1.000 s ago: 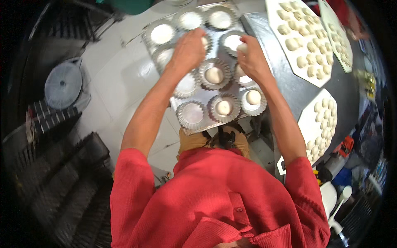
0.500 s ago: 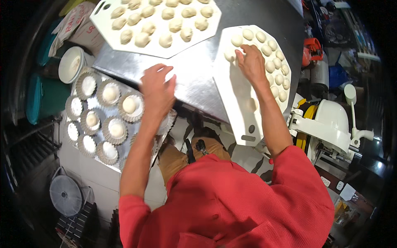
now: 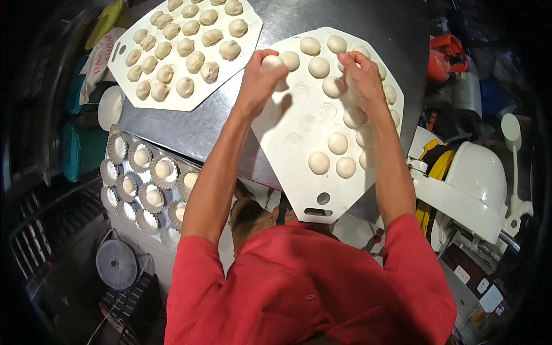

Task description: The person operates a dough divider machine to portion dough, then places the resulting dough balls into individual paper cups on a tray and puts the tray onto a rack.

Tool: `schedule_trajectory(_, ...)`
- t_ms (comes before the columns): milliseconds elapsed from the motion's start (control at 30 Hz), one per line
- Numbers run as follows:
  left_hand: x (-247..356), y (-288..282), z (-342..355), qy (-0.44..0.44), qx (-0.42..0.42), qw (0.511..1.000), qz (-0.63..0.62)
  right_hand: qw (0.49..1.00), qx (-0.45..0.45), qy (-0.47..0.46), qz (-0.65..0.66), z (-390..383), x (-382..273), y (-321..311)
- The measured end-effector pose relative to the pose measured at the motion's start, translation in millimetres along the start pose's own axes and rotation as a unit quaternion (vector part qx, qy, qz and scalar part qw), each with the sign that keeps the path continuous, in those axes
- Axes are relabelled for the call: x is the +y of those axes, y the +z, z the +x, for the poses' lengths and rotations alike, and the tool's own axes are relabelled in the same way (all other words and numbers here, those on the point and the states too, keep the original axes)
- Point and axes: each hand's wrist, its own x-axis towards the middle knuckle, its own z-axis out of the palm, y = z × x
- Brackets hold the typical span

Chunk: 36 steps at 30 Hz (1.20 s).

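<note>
A pale dough ball (image 3: 272,63) is held between the thumb and fingers of my left hand (image 3: 260,83), at the left edge of a white octagonal board (image 3: 276,141). Over the same board, my right hand (image 3: 363,77) is closed, its fingertips pinched round a dough ball that they mostly hide. Right below those fingertips lies another smooth dough ball (image 3: 332,86). Several more balls stand along the board's far and right sides, with a small group near its handle slot. Ring patterns mark the bare middle of the board.
A second white board (image 3: 192,103) with rows of pleated dough pieces lies at the far left of the metal table (image 3: 172,129). Below it, a tray holds fluted paper cups (image 3: 164,171), several with dough balls inside. A white machine (image 3: 460,190) stands at the right.
My left hand has moved right from beside the cups to the right-hand board and now holds a dough ball. My right hand's fingers have closed. The view has shifted.
</note>
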Motion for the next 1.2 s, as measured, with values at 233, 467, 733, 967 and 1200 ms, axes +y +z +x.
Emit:
schedule_trajectory(233, -46.4, -10.5, 84.7, 0.017, 0.009, 0.927, 0.376, 0.912, -0.091, -0.134, -0.376, 57.4, 19.7, 26.1)
schedule_trajectory(467, 7.3, -70.6, -83.7, 0.155, 0.152, 0.95, 0.225, 0.892, -0.056, -0.247, -0.374, 27.5, 2.5, 64.9)
schedule_trajectory(733, -14.6, -323.6, -378.2, -0.119, 0.494, 0.793, 0.336, 0.863, -0.335, -0.303, -0.226, -136.7, -28.2, 340.8)
schedule_trajectory(967, -46.5, -362.2, -404.3, -0.131, 0.425, 0.779, 0.442, 0.721, -0.506, -0.422, -0.212, -240.7, -27.4, 581.5)
schedule_trajectory(1200, -37.6, -425.5, -431.0, 0.04, 0.481, 0.808, 0.338, 0.69, -0.45, -0.476, -0.308, -260.8, -13.1, 633.8)
